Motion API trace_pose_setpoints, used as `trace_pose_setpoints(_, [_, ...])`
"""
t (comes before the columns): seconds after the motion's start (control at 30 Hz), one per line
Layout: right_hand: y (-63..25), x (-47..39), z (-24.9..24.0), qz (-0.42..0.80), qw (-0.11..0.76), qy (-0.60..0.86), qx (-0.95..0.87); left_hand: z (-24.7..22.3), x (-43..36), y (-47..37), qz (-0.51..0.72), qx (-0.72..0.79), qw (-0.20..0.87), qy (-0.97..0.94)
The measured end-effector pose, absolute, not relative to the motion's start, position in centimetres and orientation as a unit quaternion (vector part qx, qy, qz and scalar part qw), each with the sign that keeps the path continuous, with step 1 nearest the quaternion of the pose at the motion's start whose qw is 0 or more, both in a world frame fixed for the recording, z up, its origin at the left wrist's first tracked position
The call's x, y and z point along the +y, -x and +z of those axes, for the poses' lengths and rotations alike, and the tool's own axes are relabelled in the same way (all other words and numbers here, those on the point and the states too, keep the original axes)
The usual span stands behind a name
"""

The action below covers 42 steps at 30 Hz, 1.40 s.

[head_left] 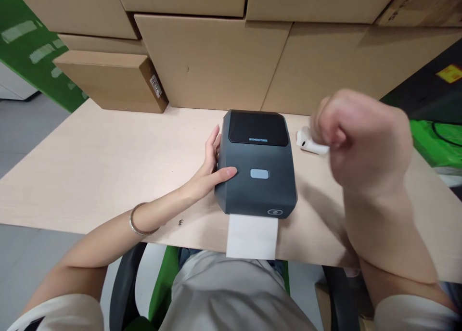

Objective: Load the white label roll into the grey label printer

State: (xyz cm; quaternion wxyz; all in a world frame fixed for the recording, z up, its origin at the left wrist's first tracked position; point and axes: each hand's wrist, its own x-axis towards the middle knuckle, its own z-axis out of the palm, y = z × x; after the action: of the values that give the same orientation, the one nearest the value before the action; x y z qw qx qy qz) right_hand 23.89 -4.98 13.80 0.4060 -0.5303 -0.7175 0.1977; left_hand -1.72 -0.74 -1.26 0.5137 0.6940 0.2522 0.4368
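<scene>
A dark grey label printer [258, 160] with a black window and a light button stands on the table, white paper [252, 237] hanging from its front over the table edge. My left hand [214, 165] holds the printer's left side, thumb on top and fingers down the side. Raised at the right, my right hand [361, 133] is closed and blurred; whatever it may hold is hidden. Just beyond its knuckles, a small white object with a dark spot [312, 143] lies on the table, partly covered from view.
Large cardboard boxes [212, 61] form a wall behind the light wooden table [108, 153]. A smaller brown carton [108, 83] stands at the back left. Bright green material [436, 141] lies at the right. A chair's armrests show below the front edge.
</scene>
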Motion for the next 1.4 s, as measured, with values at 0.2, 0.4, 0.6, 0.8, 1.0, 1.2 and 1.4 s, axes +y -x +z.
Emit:
trace_pose_setpoints(0.2, [-21.7,-2.3,11.9,0.527,0.405,0.324,-0.673,-1.2,-0.7,1.5,0.442,0.245,0.504,-0.7])
trace_pose_setpoints(0.4, [-21.9,-2.6,11.1,0.528,0.357,0.312,-0.704,-0.4,-0.9,1.5,0.446,0.216,0.505,-0.707])
trace_pose_setpoints(0.6, [-21.7,-3.4,10.3,0.476,0.383,0.313,-0.727,0.0,-1.0,1.4,0.441,0.214,0.51,-0.707])
trace_pose_setpoints(0.8, [-22.3,-3.0,10.8,0.42,0.375,0.298,-0.771,-2.0,-0.8,1.4,0.456,0.247,0.526,-0.674])
trace_pose_setpoints(1.0, [-24.3,-4.8,12.7,0.208,0.25,0.344,-0.881,-3.2,-0.9,0.7,0.502,0.298,0.579,-0.569])
trace_pose_setpoints(1.2, [-24.0,-7.4,12.5,0.04,0.18,0.375,-0.908,-3.3,-1.0,0.5,0.533,0.299,0.569,-0.55])
trace_pose_setpoints(1.4, [-23.5,-7.9,11.4,-0.022,0.201,0.4,-0.894,-2.8,-1.6,0.2,0.527,0.308,0.58,-0.54])
